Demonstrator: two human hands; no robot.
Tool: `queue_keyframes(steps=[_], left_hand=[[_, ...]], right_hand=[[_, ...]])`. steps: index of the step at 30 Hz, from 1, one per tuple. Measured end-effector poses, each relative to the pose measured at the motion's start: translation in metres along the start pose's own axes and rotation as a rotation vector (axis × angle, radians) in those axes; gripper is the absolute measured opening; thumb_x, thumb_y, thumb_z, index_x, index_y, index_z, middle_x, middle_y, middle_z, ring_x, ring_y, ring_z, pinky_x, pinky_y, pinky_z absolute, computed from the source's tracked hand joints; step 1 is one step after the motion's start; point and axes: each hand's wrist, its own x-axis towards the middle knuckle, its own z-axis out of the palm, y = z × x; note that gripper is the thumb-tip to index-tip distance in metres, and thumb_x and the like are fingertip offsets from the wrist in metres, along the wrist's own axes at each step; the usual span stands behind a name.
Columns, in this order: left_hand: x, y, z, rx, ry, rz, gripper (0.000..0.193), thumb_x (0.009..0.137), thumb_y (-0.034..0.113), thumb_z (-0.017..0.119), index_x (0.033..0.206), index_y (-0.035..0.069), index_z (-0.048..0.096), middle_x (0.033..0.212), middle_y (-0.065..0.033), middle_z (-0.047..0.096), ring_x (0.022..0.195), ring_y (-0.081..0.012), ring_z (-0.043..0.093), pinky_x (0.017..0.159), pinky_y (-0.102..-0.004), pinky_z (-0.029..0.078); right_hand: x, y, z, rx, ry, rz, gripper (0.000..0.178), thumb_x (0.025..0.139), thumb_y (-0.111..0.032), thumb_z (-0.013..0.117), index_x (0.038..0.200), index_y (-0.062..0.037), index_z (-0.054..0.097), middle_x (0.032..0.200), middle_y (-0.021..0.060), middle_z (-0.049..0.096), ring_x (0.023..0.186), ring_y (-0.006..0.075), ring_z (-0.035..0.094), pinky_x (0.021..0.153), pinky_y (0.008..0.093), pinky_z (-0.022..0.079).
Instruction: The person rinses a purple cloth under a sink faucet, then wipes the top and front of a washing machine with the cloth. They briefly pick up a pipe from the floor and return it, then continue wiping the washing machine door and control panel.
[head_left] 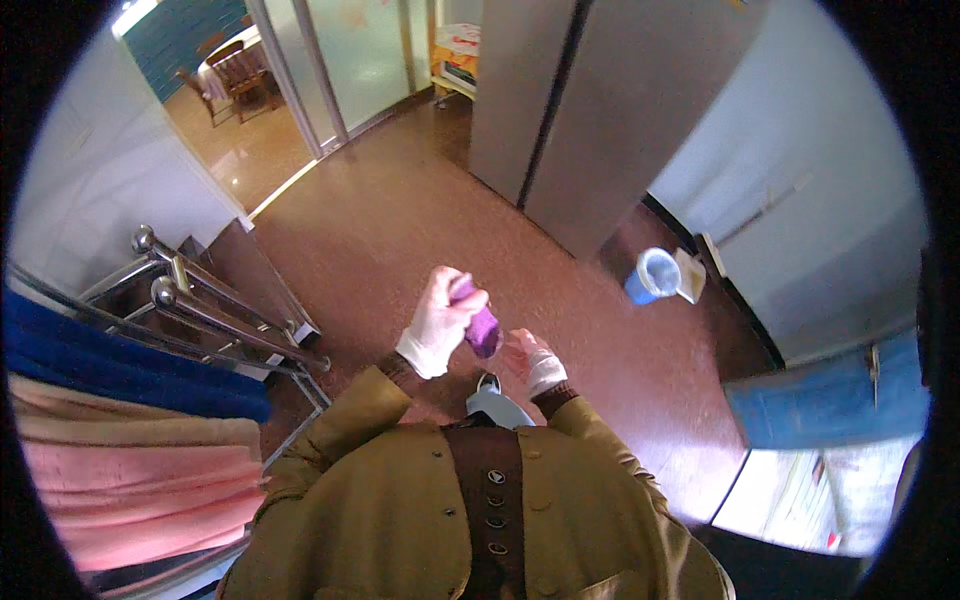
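Clamped in the gloved left hand (pixel 440 318) is a purple cloth (pixel 480 325), just above frame centre. At its four o'clock, the gloved right hand (pixel 532 362) is part open, fingertips near the cloth. A blue bucket (pixel 652 275) sits on the floor at two o'clock.

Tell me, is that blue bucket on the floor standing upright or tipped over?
Upright, it seems: the blue bucket shows its round open rim toward the camera, near the grey cabinet. Whether it holds anything, I cannot tell.
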Motion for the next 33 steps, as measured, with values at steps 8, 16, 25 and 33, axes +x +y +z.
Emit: queue_keyframes(steps=[8,16,25,33], left_hand=[[0.150,0.023,-0.021,0.350,-0.669,-0.106,0.032,0.097,0.008,0.070,0.128,0.004,0.061,0.118,-0.0075,0.066,0.104,-0.0140,0.064,0.091,-0.0304,0.053],[0.271,0.010,-0.221,-0.100,0.088,-0.367,0.034,0.107,0.016,0.056,0.140,0.007,0.060,0.121,-0.0068,0.071,0.099,-0.0101,0.066,0.088,-0.0267,0.054],[0.575,0.007,-0.323,-0.057,0.284,-0.290,0.024,0.107,0.017,0.056,0.125,0.005,0.066,0.111,-0.0070,0.074,0.088,-0.0115,0.068,0.078,-0.0256,0.055],[0.841,0.015,-0.277,-0.099,-0.137,-0.160,0.029,0.107,0.016,0.055,0.133,0.006,0.065,0.111,-0.0042,0.072,0.092,-0.0102,0.065,0.083,-0.0254,0.053]], right_hand=[[0.128,-0.162,0.174,0.339,-0.652,0.482,0.080,0.098,-0.069,0.053,0.152,-0.0091,0.049,0.139,0.0212,0.061,0.114,0.0325,0.065,0.095,0.0477,0.057],[0.350,-0.255,0.257,0.091,-0.972,0.315,0.050,0.110,-0.034,0.051,0.150,-0.0042,0.046,0.108,0.0083,0.064,0.064,0.0087,0.052,0.055,0.0223,0.043],[0.516,-0.343,0.211,-0.682,-0.066,0.114,0.055,0.100,-0.031,0.065,0.146,-0.0040,0.051,0.113,0.0061,0.067,0.072,0.0112,0.055,0.061,0.0262,0.042],[0.619,-0.334,0.136,-1.185,0.305,0.289,0.057,0.100,-0.039,0.063,0.146,-0.0072,0.053,0.113,0.0079,0.070,0.083,0.0156,0.060,0.073,0.0314,0.045]])
